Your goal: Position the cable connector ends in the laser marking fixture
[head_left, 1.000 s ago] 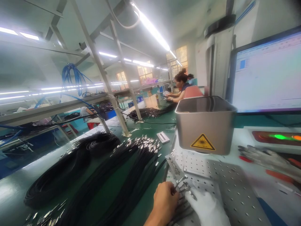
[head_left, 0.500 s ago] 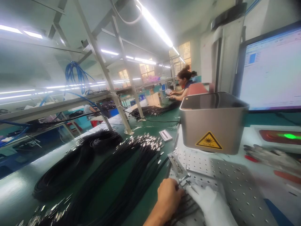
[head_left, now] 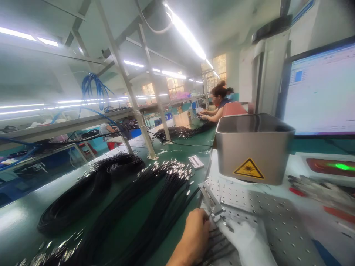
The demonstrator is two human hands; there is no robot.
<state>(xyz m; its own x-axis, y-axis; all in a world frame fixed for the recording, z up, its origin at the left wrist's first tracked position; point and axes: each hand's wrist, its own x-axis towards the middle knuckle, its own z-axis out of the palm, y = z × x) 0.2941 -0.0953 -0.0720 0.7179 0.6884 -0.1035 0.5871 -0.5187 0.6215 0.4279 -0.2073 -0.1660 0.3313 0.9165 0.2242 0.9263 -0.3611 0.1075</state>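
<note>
One metal fixture (head_left: 211, 199) at edge of perforated plate (head_left: 280, 221); left hand (head_left: 195, 231) curled beside it, gloved right hand (head_left: 245, 236) at near end; can't tell either grip; black cables (head_left: 217, 245) between.

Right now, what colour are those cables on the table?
The cables are black, clearest in the head view.

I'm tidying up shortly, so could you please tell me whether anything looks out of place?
One mismatch stands out: the right hand is gloved in white, while the left hand is bare. Nothing looks spilled or damaged.
</note>
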